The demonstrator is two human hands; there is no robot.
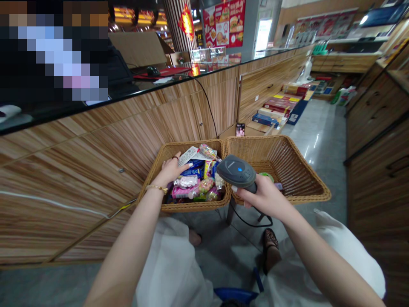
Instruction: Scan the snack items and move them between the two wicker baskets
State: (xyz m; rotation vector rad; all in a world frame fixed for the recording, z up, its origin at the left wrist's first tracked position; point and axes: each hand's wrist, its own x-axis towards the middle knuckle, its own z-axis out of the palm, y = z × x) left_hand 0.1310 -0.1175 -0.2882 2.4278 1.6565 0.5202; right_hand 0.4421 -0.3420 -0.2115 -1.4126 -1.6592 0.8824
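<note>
While the scene is looked down on from the head camera, a handheld barcode scanner [235, 172] is gripped in the right hand [265, 197], closed around its handle, and is held just above the meeting rims of two baskets, its blue light lit. A black cable [252, 223] is looped down from it beneath the baskets. The left hand [172, 169] is kept open with the fingers spread, nothing being clasped, and is laid on the goods in the left wicker basket [179, 207], with its fingertips against a white printed packet [191, 155]. A blue packet [193, 170] and a pink packet [184, 192] are heaped among other snacks in that basket. The right wicker basket [302, 181] is set touching it, and a green item [266, 175] is seen inside, partly hidden behind the scanner. Both baskets are borne on a dark metal stand [230, 212], close to the wood-veneered bench [96, 170] on the left. Stacked boxes [271, 114] are seen farther off, beyond the baskets.
</note>
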